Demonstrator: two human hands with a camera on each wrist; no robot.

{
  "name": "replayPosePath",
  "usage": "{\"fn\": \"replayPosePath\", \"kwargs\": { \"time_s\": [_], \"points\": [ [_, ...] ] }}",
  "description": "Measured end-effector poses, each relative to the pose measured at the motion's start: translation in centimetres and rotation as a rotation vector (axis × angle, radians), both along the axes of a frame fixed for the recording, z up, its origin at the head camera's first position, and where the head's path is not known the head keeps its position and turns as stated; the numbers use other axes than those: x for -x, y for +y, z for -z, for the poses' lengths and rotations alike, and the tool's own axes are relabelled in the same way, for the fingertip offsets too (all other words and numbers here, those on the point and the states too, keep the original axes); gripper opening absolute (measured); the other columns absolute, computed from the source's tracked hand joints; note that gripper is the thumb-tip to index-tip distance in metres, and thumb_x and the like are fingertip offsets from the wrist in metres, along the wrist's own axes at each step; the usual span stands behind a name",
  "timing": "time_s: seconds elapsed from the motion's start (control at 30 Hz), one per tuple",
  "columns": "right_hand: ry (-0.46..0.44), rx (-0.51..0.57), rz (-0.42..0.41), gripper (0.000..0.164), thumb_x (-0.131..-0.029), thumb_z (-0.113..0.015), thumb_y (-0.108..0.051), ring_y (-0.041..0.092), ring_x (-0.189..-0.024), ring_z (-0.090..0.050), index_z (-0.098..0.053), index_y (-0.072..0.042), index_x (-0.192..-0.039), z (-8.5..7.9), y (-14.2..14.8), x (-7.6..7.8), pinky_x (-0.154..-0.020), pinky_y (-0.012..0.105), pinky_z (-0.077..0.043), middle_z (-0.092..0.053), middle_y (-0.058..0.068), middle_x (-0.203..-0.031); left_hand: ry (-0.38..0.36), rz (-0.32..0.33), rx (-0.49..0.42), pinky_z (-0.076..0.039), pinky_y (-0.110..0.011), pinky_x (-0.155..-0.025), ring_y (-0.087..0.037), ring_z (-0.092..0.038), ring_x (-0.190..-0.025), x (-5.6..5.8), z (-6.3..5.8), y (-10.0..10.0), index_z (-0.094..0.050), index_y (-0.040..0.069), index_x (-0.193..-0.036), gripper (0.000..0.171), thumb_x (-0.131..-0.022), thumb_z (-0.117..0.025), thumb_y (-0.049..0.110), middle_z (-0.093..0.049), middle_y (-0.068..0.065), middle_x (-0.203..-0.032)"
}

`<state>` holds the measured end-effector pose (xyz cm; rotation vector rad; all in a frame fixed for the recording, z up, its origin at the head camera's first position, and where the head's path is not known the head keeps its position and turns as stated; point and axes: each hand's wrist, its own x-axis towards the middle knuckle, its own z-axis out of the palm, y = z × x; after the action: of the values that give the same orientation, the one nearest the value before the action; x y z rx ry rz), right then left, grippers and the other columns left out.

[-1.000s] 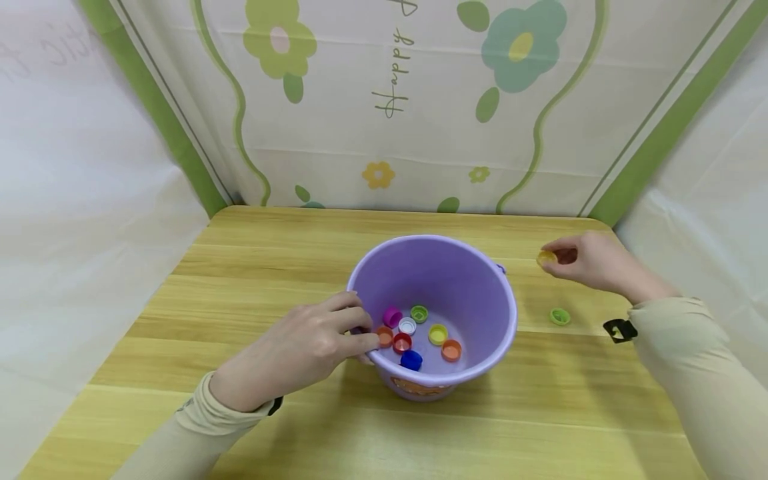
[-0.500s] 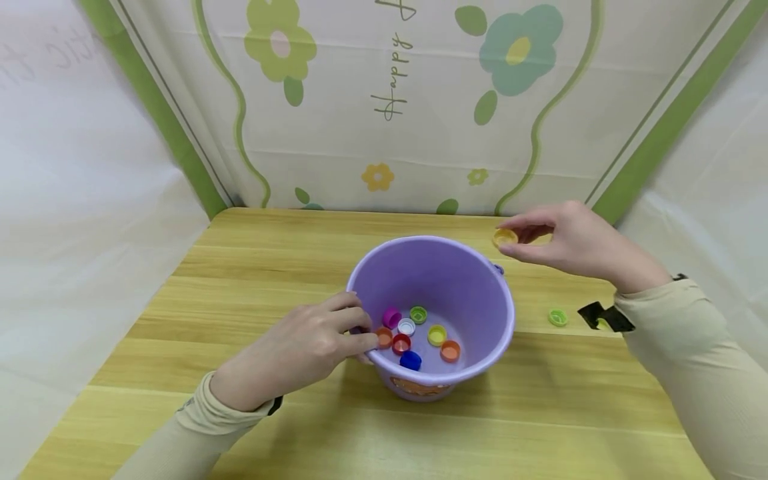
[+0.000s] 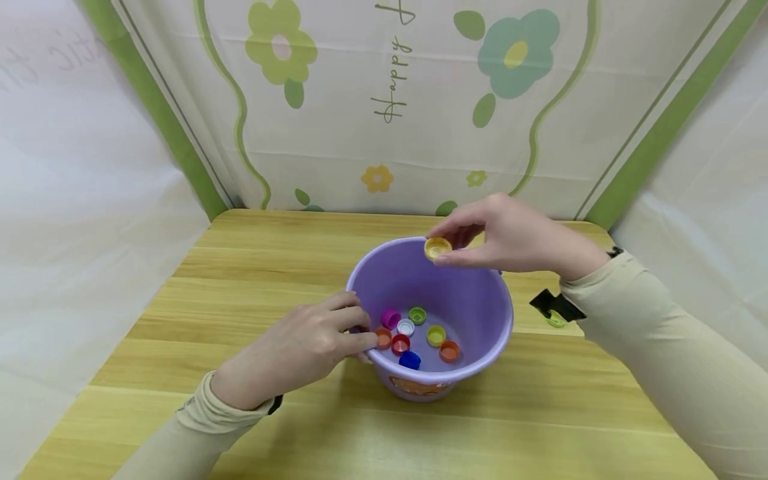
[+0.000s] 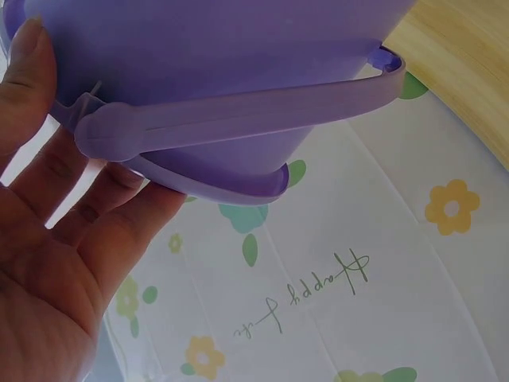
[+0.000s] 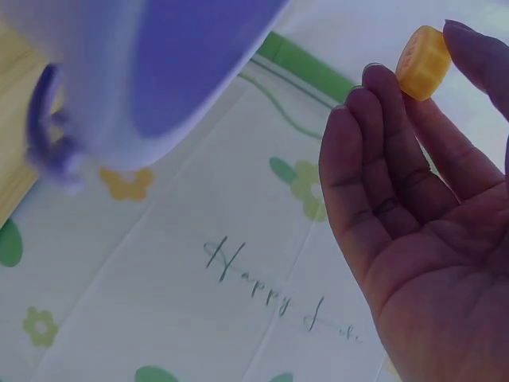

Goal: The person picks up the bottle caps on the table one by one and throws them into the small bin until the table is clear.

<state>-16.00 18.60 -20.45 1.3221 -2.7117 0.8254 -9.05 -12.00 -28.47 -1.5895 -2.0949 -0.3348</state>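
A purple bucket (image 3: pixel 480 313) stands on the wooden table, with several bottle caps in different colours on its bottom. My left hand (image 3: pixel 306 340) grips its left rim, fingers over the edge. In the left wrist view, the bucket's folded handle (image 4: pixel 262 119) runs past that hand (image 4: pixel 71 231). Between thumb and fingertips, my right hand (image 3: pixel 516 233) pinches a yellow-orange bottle cap (image 3: pixel 438 249), which overlaps the bucket's far rim in the head view. The right wrist view shows this ribbed cap (image 5: pixel 424 64) high in the fingers, with the bucket (image 5: pixel 191 72) to its left.
A green bottle cap (image 3: pixel 556 321) lies on the table (image 3: pixel 270 267) right of the bucket, partly hidden by the right wrist strap (image 3: pixel 555 307). A printed flower cloth (image 3: pixel 336 120) hangs behind the table, and pale sheets (image 3: pixel 90 200) flank it.
My right hand has carried the yellow-orange cap leftward from the table's right side to the bucket's far rim. My left hand has kept its grip on the bucket.
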Motion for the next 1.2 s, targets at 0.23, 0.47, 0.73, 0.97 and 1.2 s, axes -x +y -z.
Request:
{"fn": "replayPosePath", "kwargs": {
  "time_s": [0.23,0.47,0.73,0.97,1.2],
  "points": [
    [-0.032,-0.006,-0.058,0.028,-0.086,-0.079,-0.030,0.004,-0.079,-0.065,-0.076,-0.015,-0.109,-0.2,-2.3,0.3,-0.073,0.027,-0.057,-0.070,-0.011,-0.091,0.008,-0.001,0.005,-0.054,-0.021,-0.067,-0.015,-0.058,-0.090,0.0,0.1,-0.1,-0.076,0.016,-0.099,0.019,-0.081,-0.078,0.008,-0.063,0.003,-0.091],
    [-0.074,-0.019,-0.063,0.030,-0.085,-0.080,-0.028,0.005,-0.080,-0.065,-0.075,-0.013,-0.111,0.4,-2.9,0.8,-0.074,0.025,-0.057,-0.070,-0.010,-0.093,-0.004,0.001,0.009,-0.055,-0.021,-0.068,-0.016,-0.058,-0.092,0.0,-0.1,-0.1,-0.077,0.016,-0.100,0.018,-0.083,-0.078,0.009,-0.065,0.003,-0.093],
    [-0.083,-0.040,-0.068,0.032,-0.085,-0.080,-0.030,0.005,-0.080,-0.065,-0.075,-0.012,-0.111,0.5,-3.4,1.1,-0.073,0.027,-0.057,-0.071,-0.008,-0.093,-0.010,0.007,0.008,-0.055,-0.022,-0.068,-0.016,-0.058,-0.091,0.2,0.0,-0.2,-0.077,0.016,-0.100,0.019,-0.081,-0.079,0.011,-0.064,0.002,-0.093],
    [-0.086,-0.054,-0.063,0.032,-0.085,-0.080,-0.033,0.004,-0.080,-0.066,-0.076,-0.015,-0.110,0.4,-3.8,1.1,-0.074,0.024,-0.056,-0.070,-0.011,-0.092,0.001,0.001,0.005,-0.055,-0.021,-0.068,-0.015,-0.058,-0.090,0.1,0.0,-0.2,-0.077,0.017,-0.099,0.020,-0.081,-0.079,0.009,-0.065,0.003,-0.092],
    [-0.091,-0.063,-0.086,0.035,-0.085,-0.081,-0.031,0.006,-0.081,-0.065,-0.075,-0.010,-0.112,0.2,-3.9,1.2,-0.076,0.026,-0.057,-0.068,-0.007,-0.089,-0.003,0.003,0.001,-0.055,-0.021,-0.068,-0.015,-0.058,-0.091,0.1,0.0,-0.2,-0.077,0.017,-0.099,0.021,-0.081,-0.079,0.006,-0.065,0.002,-0.093]
  ]
}}
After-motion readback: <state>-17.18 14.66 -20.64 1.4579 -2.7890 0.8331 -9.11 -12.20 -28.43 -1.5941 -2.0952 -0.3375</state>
